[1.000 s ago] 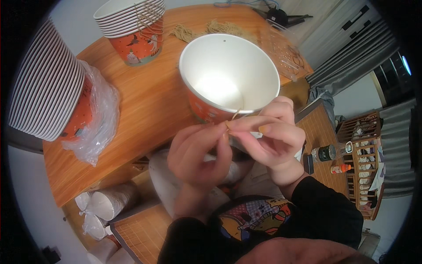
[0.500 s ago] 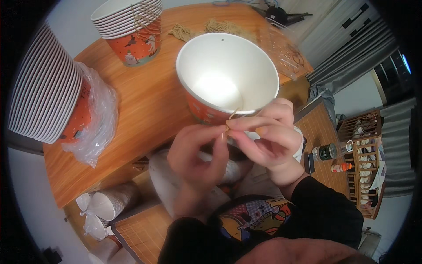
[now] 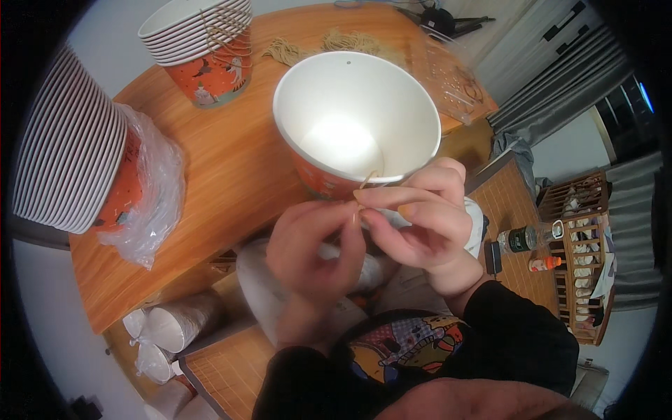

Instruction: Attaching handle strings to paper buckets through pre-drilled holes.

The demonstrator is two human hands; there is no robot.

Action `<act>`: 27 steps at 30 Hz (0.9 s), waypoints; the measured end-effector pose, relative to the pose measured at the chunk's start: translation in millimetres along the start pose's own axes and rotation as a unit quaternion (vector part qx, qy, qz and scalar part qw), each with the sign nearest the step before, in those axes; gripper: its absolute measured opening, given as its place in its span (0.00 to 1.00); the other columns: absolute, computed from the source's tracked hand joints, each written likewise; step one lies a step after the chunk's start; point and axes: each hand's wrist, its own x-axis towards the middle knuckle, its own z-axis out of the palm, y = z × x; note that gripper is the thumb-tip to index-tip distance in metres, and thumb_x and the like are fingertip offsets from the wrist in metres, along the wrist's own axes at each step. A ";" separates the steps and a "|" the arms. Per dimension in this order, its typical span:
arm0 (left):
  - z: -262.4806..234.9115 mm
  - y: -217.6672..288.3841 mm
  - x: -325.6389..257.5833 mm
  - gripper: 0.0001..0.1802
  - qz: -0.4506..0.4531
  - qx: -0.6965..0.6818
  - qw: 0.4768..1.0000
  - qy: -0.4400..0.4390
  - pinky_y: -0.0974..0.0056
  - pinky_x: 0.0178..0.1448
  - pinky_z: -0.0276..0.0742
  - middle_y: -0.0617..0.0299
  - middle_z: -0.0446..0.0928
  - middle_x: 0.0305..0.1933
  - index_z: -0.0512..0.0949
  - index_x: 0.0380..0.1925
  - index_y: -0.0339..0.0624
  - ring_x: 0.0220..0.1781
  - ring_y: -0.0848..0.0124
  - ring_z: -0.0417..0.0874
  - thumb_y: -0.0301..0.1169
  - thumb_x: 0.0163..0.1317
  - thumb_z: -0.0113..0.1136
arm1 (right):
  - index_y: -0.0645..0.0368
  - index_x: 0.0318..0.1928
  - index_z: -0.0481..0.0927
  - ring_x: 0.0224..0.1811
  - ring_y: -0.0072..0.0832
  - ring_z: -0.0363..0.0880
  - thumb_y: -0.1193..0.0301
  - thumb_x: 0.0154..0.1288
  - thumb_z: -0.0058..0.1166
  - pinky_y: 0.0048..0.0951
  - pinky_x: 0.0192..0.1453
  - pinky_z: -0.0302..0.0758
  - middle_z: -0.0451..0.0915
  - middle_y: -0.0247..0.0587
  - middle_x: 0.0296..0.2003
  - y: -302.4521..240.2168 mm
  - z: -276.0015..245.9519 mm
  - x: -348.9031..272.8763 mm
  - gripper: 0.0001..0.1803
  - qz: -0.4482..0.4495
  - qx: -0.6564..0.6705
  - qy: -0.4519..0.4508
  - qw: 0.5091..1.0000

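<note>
A large paper bucket (image 3: 350, 119), white inside and orange outside, stands at the near edge of the wooden table, its mouth tilted toward me. A thin tan cord (image 3: 369, 178) runs over its near rim down to my fingertips. My left hand (image 3: 315, 241) pinches the cord between thumb and forefinger. Right against it, my right hand (image 3: 427, 224) pinches the same cord, its other fingers curled beside the rim. The fingertips hide the cord's end and any knot there. A small hole shows in the bucket's far wall.
Nested orange buckets (image 3: 203, 77) with cords stand at the back left. A taller stack (image 3: 70, 147), partly in clear plastic wrap (image 3: 157, 189), leans at far left. Bundles of tan cord (image 3: 350, 42) lie behind the bucket. Wrapped white tubs (image 3: 178, 325) sit below the table (image 3: 210, 168).
Both hands keep their pinch at the cord, with only slight finger shifts. The whole view has shifted a little, so the bucket appears slightly further left.
</note>
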 end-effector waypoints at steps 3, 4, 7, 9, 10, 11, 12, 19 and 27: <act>-0.5 3.5 1.9 0.08 0.013 0.025 1.000 -0.005 0.65 0.34 0.77 0.58 0.80 0.27 0.82 0.29 0.40 0.29 0.61 0.81 0.20 0.45 0.65 | 0.50 0.23 0.76 0.34 0.21 0.71 0.73 0.44 0.68 0.26 0.43 0.61 0.85 0.22 0.36 0.6 2.0 -1.5 0.11 0.004 0.008 0.008 1.000; -0.6 3.0 1.8 0.08 0.012 0.025 1.000 -0.006 0.65 0.34 0.77 0.58 0.80 0.27 0.82 0.29 0.40 0.29 0.61 0.81 0.20 0.45 0.65 | 0.50 0.23 0.76 0.34 0.21 0.71 0.73 0.44 0.68 0.26 0.43 0.61 0.85 0.22 0.36 0.2 1.7 -1.6 0.11 0.005 0.008 0.008 1.000; -0.6 0.0 0.4 0.08 0.013 0.016 1.000 -0.013 0.65 0.34 0.76 0.58 0.80 0.27 0.81 0.28 0.41 0.29 0.62 0.81 0.21 0.45 0.65 | 0.50 0.24 0.76 0.33 0.22 0.69 0.74 0.44 0.68 0.26 0.43 0.61 0.86 0.22 0.35 -0.7 0.4 -2.3 0.11 0.020 0.015 0.002 1.000; -0.5 -1.6 -1.4 0.07 0.001 0.003 1.000 -0.013 0.65 0.33 0.75 0.59 0.80 0.27 0.81 0.28 0.41 0.27 0.63 0.80 0.21 0.46 0.64 | 0.51 0.26 0.74 0.32 0.22 0.69 0.76 0.45 0.67 0.26 0.43 0.61 0.86 0.23 0.35 0.2 0.2 -4.4 0.12 0.018 0.027 0.003 0.999; 1.1 -1.3 -1.0 0.07 0.001 0.002 1.000 -0.013 0.65 0.33 0.75 0.59 0.80 0.27 0.81 0.28 0.41 0.27 0.63 0.80 0.21 0.46 0.64 | 0.51 0.26 0.74 0.32 0.22 0.69 0.76 0.45 0.67 0.26 0.43 0.61 0.86 0.23 0.35 1.7 1.4 -6.5 0.12 0.018 0.025 0.003 1.000; 2.8 -0.5 -0.5 0.07 -0.004 0.001 1.000 -0.014 0.65 0.32 0.74 0.59 0.80 0.27 0.81 0.28 0.41 0.26 0.63 0.79 0.21 0.46 0.64 | 0.50 0.27 0.73 0.32 0.22 0.68 0.76 0.45 0.67 0.25 0.43 0.61 0.86 0.23 0.35 3.6 3.8 -9.4 0.14 0.022 0.039 0.028 0.999; 4.0 -0.2 -0.2 0.07 -0.010 0.001 1.000 -0.014 0.65 0.31 0.74 0.60 0.79 0.26 0.81 0.28 0.41 0.25 0.63 0.79 0.21 0.46 0.64 | 0.50 0.29 0.72 0.31 0.22 0.67 0.77 0.46 0.67 0.25 0.42 0.60 0.86 0.22 0.34 4.5 4.8 -11.0 0.15 0.025 0.052 0.053 0.997; 4.1 -7.0 -6.4 0.04 -0.037 -0.029 0.996 -0.070 0.73 0.37 0.73 0.59 0.78 0.28 0.77 0.33 0.32 0.31 0.74 0.79 0.18 0.58 0.55 | 0.59 0.42 0.64 0.41 0.27 0.79 0.85 0.55 0.60 0.27 0.48 0.73 0.84 0.47 0.37 -0.2 19.2 -30.4 0.20 0.113 0.263 0.110 0.952; 9.9 -12.2 -9.1 0.06 -0.200 -0.172 0.963 -0.062 0.74 0.32 0.75 0.59 0.81 0.32 0.80 0.36 0.34 0.29 0.78 0.80 0.21 0.58 0.61 | 0.61 0.45 0.58 0.41 0.29 0.82 0.88 0.62 0.50 0.27 0.47 0.78 0.81 0.53 0.38 -6.8 23.4 -43.9 0.18 0.304 0.473 0.151 0.813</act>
